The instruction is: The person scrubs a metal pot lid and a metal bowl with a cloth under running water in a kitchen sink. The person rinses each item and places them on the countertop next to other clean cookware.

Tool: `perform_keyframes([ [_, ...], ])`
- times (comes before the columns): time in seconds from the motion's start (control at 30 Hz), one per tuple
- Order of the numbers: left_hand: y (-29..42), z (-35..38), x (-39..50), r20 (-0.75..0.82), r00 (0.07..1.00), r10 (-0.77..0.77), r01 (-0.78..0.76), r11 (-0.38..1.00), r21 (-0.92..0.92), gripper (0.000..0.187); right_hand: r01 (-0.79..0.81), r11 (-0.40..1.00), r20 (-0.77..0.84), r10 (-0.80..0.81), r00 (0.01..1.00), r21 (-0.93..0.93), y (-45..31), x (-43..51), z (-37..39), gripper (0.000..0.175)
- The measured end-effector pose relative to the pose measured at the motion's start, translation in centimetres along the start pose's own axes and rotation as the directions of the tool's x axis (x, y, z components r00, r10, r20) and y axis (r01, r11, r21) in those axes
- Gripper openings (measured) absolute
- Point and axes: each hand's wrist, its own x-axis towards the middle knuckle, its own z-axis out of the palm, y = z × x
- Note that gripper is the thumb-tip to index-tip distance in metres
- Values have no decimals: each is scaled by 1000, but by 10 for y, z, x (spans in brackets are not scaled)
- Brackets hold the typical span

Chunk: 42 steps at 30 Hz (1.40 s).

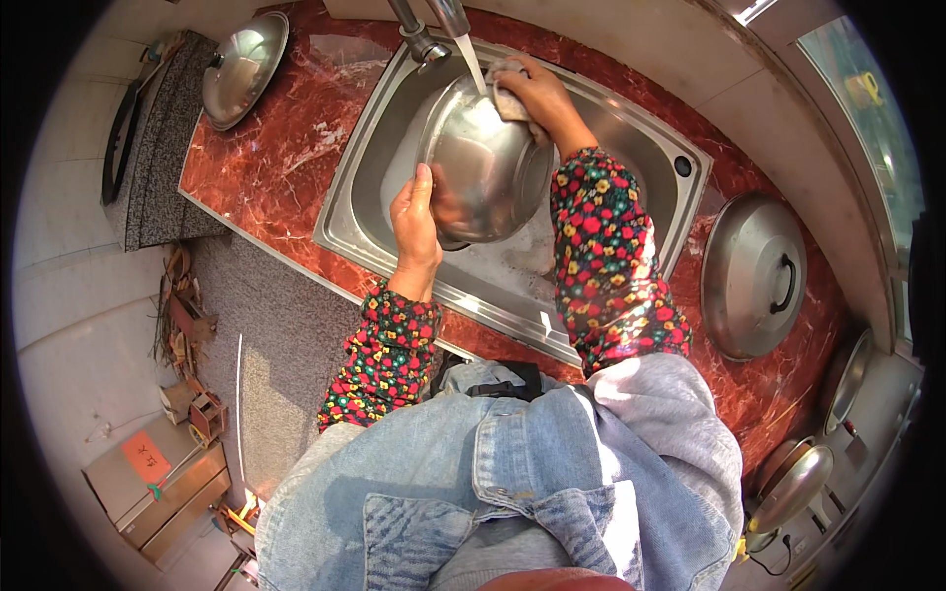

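A stainless steel bowl (pixel 488 166) is tilted on its side over the sink, its rounded outside and base facing me. My left hand (pixel 415 218) grips the rim at the left, thumb up along the edge. Around a grey-beige cloth (pixel 510 103) my right hand (pixel 543 96) is closed, pressing it on the bowl's upper right side. Water runs from the faucet (pixel 449 22) onto the top of the bowl beside the cloth. Below lies the steel sink (pixel 347 199), with cloudy, foamy water in its basin.
The sink is set in a red marbled countertop (pixel 295 148). A domed metal lid (pixel 244 70) stands at the upper left; a larger lid (pixel 754 277) with a black handle lies at the right. Metal pans (pixel 791 487) sit at the lower right, and cardboard boxes (pixel 148 473) at the lower left.
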Motion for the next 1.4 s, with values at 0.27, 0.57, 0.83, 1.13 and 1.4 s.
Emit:
perform_keyframes([
  [0.27, -2, 14, 11, 94, 994, -47, 58, 991, -119, 63, 742, 584, 55, -773, 632, -329, -21, -111, 53, 35],
  [0.57, -1, 9, 7, -33, 999, 26, -22, 994, 103, 74, 112, 992, -159, -121, 980, -62, -7, -28, 18, 36],
  [0.83, 8, 14, 18, 31, 999, -5, 9, 992, -127, 71, 766, 460, 92, -829, 552, -449, -18, -111, 65, 31],
  [1.13, 6, -28, 21, -162, 983, -86, 75, 994, -74, 58, -85, 981, 149, 59, 987, 173, 47, 21, 14, 39],
  [1.4, -28, -31, 28, -298, 937, -181, 95, 955, -281, 57, -285, 745, -254, 517, 817, 603, 140, -75, 30, 49],
])
